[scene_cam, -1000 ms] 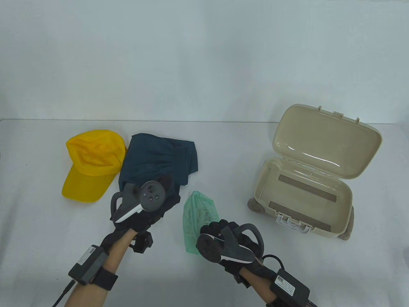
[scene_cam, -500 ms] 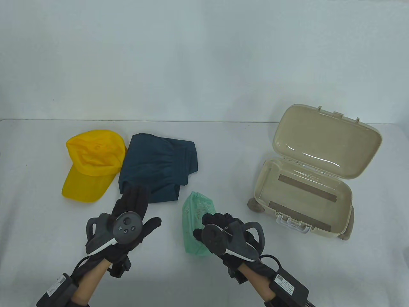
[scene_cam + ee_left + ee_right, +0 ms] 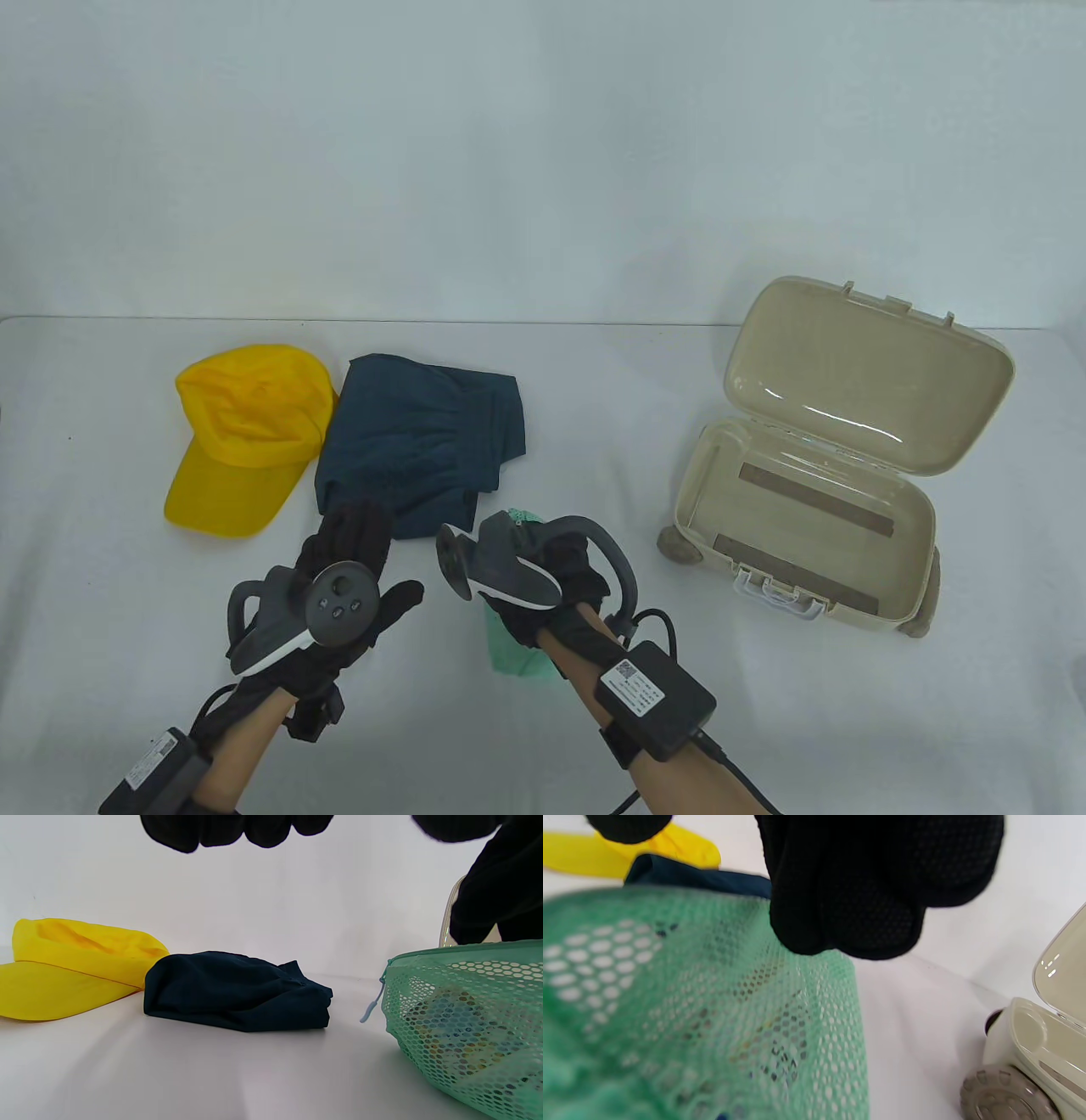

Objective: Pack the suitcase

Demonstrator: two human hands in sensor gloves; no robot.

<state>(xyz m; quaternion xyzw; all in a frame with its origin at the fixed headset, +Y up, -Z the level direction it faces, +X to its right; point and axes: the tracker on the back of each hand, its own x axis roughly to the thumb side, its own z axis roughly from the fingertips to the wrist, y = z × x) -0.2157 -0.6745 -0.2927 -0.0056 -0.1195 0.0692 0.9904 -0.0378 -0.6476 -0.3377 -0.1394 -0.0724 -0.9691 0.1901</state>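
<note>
Grabbing the green bag (image 3: 509,660)
Right hand (image 3: 556,586) grips the bag on the table (image 3: 594,407). Left hand (image 3: 339,586) hangs loose near the blue cloth (image 3: 420,441).

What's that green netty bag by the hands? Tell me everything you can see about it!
The green mesh bag is a soft pouch of netting full of small holes, with a green zip edge along the top and a pale blue zip pull hanging at its corner. Something colourful shows through the mesh, too blurred to name. It lies on the white table, apart from the folded dark blue garment and left of the open beige suitcase. The right hand is over it, fingers on the mesh; whether they grip it is unclear.
</note>
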